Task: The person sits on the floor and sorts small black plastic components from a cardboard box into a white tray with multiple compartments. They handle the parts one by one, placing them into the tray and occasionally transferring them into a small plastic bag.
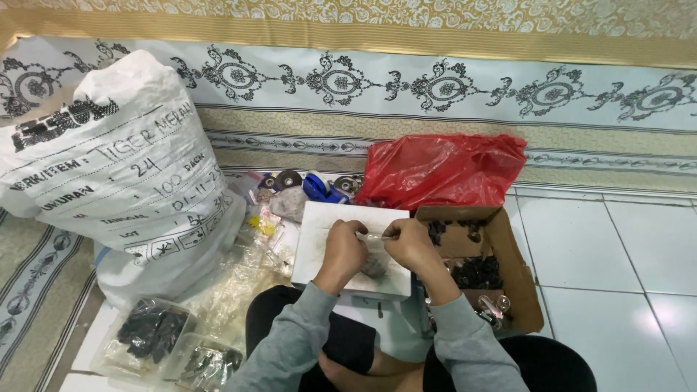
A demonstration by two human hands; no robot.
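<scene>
Small clear plastic bag (375,255) with dark pieces inside sits between our hands, over the near edge of the white board (319,225) that lies on the floor. Our left hand (344,248) pinches the bag's top from one side, and our right hand (408,244) pinches it from the other, both closed on the plastic. Just right of the board, an open cardboard box (519,279) holds more dark pieces. Behind the board lies a red plastic bag (443,168); at the left stands a large white sack (123,167). Filled clear packets (149,332) lie near our left knee.
</scene>
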